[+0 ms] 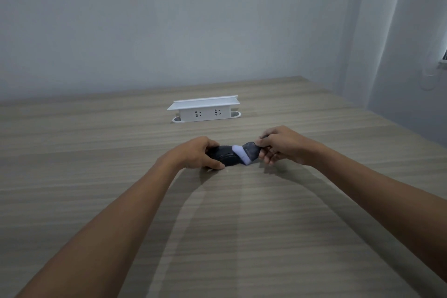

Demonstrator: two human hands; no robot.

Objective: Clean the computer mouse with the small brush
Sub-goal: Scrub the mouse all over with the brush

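A black computer mouse point(226, 157) rests on the wooden table, held from the left by my left hand point(193, 155), whose fingers wrap its rear half. My right hand point(281, 144) pinches the dark handle of a small brush point(250, 150). The brush's white bristles point(239, 153) press against the right end of the mouse. Most of the mouse's left side is hidden under my left hand.
A white pop-up socket box point(205, 110) with its lid raised stands on the table point(217, 225) behind the hands. A grey wall runs along the table's far edge, and the table's right edge lies close to a wall corner.
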